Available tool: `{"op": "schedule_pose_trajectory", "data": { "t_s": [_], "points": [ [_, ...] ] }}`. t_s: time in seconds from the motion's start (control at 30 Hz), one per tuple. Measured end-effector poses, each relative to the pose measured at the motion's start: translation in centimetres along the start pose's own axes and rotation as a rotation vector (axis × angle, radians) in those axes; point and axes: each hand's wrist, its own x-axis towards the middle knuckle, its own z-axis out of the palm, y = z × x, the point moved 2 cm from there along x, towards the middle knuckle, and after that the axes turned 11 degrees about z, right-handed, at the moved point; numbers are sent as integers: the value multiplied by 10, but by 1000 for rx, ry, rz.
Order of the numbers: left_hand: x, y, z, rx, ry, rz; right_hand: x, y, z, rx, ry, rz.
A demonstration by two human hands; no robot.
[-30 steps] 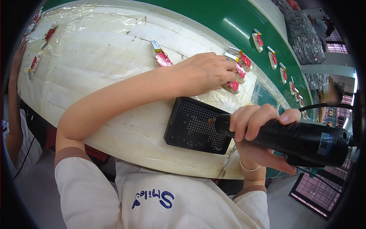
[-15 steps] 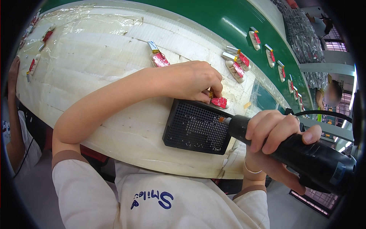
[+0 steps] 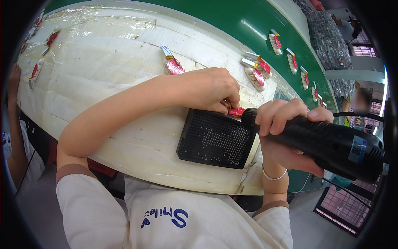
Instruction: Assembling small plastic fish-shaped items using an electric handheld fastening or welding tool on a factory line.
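Observation:
My left hand [image 3: 213,89] reaches across the table and pinches a small device with a red circuit board [image 3: 236,112], at the far right corner of a black perforated screw tray [image 3: 188,149]. Its thumb and index finger close on the end of the device. My right hand [image 3: 282,130] wraps round a thick black electric screwdriver [image 3: 331,145], held slanting. The screwdriver's nose is at the right end of the red board; its bit is hidden, so contact cannot be told. Many tiny screws stand in the tray's holes.
Beyond my left hand lies a red-board unit with a silver battery [image 3: 173,65]. More such units [image 3: 255,76] lie to the right, several others on the green tabletop [image 3: 232,16]. At the far left rests another person's arm [image 3: 13,91]. A black cable [image 3: 360,115] runs behind the screwdriver.
My right hand has brought the screwdriver up and left, from above the tray's right edge to the red circuit board. My left hand stays nearly in place, still pinching the device.

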Motion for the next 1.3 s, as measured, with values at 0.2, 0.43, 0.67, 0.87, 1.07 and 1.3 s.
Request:
{"op": "schedule_pose_trajectory", "data": {
  "t_s": [0.2,0.43,0.67,0.87,1.07,1.3],
  "points": [
    [2,-1,1,-16,-19,-45,0,3,0,-169,-11,-14],
    [-2,4,-7,-6,-48,-39,0,-8,11,-93,44,-121],
    [-2,10,-17,26,-87,-96,-15,-4,19,-29,86,-10],
    [0,10,-13,17,-82,-115,-15,0,17,-41,60,7],
    [-1,10,-12,20,-96,-132,-18,0,16,144,-8,-28],
    [0,13,-12,10,-4,-39,-11,-13,19,-62,50,-56]
  ]
}}
